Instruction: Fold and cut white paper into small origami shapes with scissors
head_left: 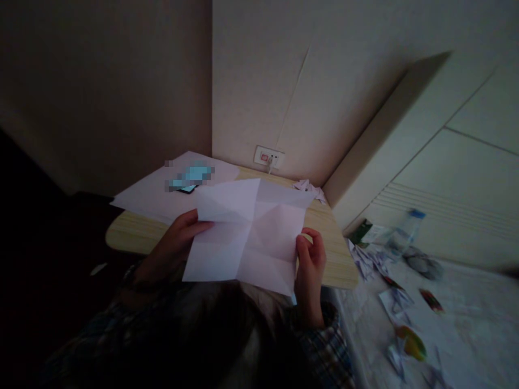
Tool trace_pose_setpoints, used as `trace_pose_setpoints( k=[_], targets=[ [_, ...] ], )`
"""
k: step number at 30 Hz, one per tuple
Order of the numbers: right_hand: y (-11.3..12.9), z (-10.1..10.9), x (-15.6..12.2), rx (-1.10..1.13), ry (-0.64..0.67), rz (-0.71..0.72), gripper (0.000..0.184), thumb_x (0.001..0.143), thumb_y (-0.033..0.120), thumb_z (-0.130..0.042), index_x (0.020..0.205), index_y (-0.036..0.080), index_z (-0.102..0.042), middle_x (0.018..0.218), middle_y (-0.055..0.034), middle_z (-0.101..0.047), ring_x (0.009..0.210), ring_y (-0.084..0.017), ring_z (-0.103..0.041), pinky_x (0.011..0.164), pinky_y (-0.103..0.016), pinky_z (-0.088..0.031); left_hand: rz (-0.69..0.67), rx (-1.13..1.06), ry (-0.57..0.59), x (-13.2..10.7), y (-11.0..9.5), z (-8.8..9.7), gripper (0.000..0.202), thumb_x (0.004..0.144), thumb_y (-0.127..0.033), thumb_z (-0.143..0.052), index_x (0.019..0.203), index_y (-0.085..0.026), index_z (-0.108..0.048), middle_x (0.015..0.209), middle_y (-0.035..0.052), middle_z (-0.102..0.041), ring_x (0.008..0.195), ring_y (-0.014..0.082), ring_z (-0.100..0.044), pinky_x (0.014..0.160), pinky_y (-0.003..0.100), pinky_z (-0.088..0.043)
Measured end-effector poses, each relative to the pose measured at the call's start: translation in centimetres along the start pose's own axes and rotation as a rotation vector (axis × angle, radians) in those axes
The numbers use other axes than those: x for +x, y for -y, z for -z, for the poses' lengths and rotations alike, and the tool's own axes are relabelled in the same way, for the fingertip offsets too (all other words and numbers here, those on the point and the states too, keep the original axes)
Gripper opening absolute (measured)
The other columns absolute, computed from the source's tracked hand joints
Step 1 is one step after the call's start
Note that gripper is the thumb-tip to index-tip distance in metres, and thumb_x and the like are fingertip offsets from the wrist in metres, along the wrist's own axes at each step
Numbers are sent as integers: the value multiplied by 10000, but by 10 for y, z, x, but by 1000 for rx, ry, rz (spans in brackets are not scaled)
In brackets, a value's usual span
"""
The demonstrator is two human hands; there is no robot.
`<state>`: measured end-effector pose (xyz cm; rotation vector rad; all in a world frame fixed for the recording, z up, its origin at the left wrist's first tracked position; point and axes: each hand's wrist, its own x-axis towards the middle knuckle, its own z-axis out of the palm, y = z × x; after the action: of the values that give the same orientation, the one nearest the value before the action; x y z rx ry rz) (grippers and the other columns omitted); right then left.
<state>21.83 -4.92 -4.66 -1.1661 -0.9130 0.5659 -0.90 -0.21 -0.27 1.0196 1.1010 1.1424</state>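
Observation:
A white sheet of paper [263,232], marked with several crossing creases, is spread out above the wooden table [338,265]. My left hand [182,235] pinches its left edge, thumb on top and the other fingers hidden beneath. At the right edge, my right hand [311,259] grips the paper between thumb and bent fingers. The sheet bends slightly along its folds. Behind it to the left, a phone [190,177] with a lit, blurred-out screen rests on larger white sheets [150,194].
Folded paper pieces [310,189] lie at the table's back right corner. A wall socket [268,156] with a plug sits behind. On the bed [478,308] at right are a clear bottle [407,232], a grey object [423,263], paper scraps and a yellow-green item [411,343].

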Motion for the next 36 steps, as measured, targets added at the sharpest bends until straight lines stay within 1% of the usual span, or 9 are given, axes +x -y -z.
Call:
trace_pose_setpoints(
  k=[3,7,12,20,25,28,32,34,36],
  targets=[
    [2,-1,-2,42,39,-57,256,777,384,-638,944,220,-532,626,49,-582,524,-108,-463,479,-213,-308,18,-4,14,1,2,0,186,561,-284,-745,726,-210,-702,644,-5,-701,616,210,-624,531,259,-455],
    [4,-2,-2,95,106,-150,275,739,373,-683,920,235,-531,750,19,-671,523,-113,-508,469,-222,-340,-48,51,93,2,4,0,234,582,-301,-767,789,-201,-726,747,23,-733,682,208,-641,582,247,-488],
    [4,1,-1,116,127,-169,261,724,355,-707,890,227,-552,858,-19,-715,620,-147,-605,492,-229,-388,-38,164,96,9,10,5,188,590,-320,-754,710,-180,-716,671,41,-716,618,216,-625,528,260,-478],
    [4,13,6,51,134,-132,266,712,377,-721,879,219,-587,611,27,-674,478,-120,-524,459,-218,-357,-13,192,136,19,13,14,146,553,-322,-749,611,-198,-699,593,31,-692,571,206,-619,525,270,-493],
    [5,15,7,27,133,-100,237,723,373,-708,859,211,-599,613,31,-666,518,-123,-548,486,-211,-377,-39,212,146,14,6,17,170,530,-327,-761,546,-196,-654,563,26,-661,604,208,-612,573,284,-501],
    [5,17,7,23,119,-70,193,737,352,-692,848,210,-624,692,17,-677,602,-131,-578,568,-230,-424,-92,219,160,10,3,21,165,576,-325,-745,574,-194,-646,587,14,-650,664,208,-609,641,293,-497],
    [5,20,8,61,150,49,203,734,399,-676,826,218,-668,816,-11,-684,750,-169,-611,656,-263,-446,-134,270,220,10,0,27,152,643,-338,-697,681,-193,-675,601,-14,-617,556,144,-535,502,224,-409],
    [7,20,8,84,218,82,264,713,456,-677,837,223,-681,798,-19,-682,692,-177,-600,594,-269,-429,-95,285,281,11,-2,28,155,645,-347,-675,655,-194,-653,535,-32,-556,460,109,-457,420,202,-320],
    [10,21,9,79,264,71,266,698,462,-687,823,226,-684,767,-18,-679,621,-173,-577,537,-265,-398,-84,257,263,10,-4,26,153,639,-340,-655,604,-198,-612,480,-48,-493,412,90,-390,392,195,-264]
  ],
)
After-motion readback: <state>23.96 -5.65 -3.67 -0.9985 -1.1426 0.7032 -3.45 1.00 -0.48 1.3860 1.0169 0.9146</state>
